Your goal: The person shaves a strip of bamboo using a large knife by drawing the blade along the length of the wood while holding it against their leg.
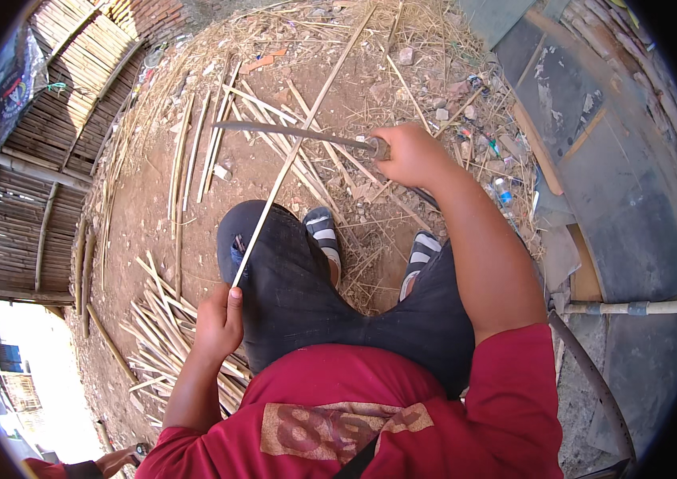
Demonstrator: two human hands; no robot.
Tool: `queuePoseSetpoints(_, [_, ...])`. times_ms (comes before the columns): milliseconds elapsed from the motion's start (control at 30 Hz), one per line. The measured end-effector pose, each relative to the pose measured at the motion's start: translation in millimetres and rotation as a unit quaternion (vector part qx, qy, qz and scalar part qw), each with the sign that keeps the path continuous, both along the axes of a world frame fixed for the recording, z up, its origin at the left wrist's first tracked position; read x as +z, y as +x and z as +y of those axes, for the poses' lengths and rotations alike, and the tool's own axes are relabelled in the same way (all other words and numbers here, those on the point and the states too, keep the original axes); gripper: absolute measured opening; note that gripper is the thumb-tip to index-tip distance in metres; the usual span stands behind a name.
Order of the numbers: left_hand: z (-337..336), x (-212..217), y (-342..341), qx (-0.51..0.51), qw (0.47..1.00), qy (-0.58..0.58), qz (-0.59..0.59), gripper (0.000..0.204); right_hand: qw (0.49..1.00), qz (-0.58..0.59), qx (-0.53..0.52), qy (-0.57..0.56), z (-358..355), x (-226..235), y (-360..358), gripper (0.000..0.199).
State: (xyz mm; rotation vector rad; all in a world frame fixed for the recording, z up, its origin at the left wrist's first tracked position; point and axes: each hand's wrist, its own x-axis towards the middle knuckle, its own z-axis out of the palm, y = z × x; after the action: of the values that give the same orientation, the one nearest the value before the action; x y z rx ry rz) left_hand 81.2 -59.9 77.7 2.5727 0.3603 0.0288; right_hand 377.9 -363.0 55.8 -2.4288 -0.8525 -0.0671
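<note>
My left hand (217,321) is closed around the near end of a long, pale bamboo strip (268,206). The strip slants over my left knee and up toward the far ground. In my closed right hand (412,158) is the handle of a long-bladed machete (298,133). Its dark, narrow blade points left and crosses the strip beyond my knees; whether the two touch, I cannot tell. Below them, several split bamboo strips (284,152) lie scattered on the dirt.
A heap of cut strips (167,339) lies beside my left leg. Bamboo panels (59,152) stand at left, and dark sheets (594,160) line the right side. Straw and rubble litter the far ground. Another person's hand (117,460) shows at lower left.
</note>
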Motion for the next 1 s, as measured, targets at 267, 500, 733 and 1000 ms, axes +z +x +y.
queuePoseSetpoints(267, [13.0,-10.9,-23.6,0.033,0.998,0.051,0.031,0.042,0.983,0.091,0.081,-0.138,47.0,29.4,-25.5,0.038])
queuePoseSetpoints(500, [19.8,-4.4,-18.7,0.011,0.997,0.064,0.038,0.042,0.995,0.087,0.024,-0.031,45.6,-26.9,2.2,0.034])
queuePoseSetpoints(733, [13.3,0.5,-8.9,0.021,0.996,0.058,0.064,0.040,0.985,0.169,0.030,-0.008,44.1,-32.5,4.5,0.039])
queuePoseSetpoints(1000, [12.6,-8.3,-7.8,0.012,0.993,0.091,0.070,0.039,0.985,0.175,0.008,0.008,36.2,-40.8,1.6,0.024])
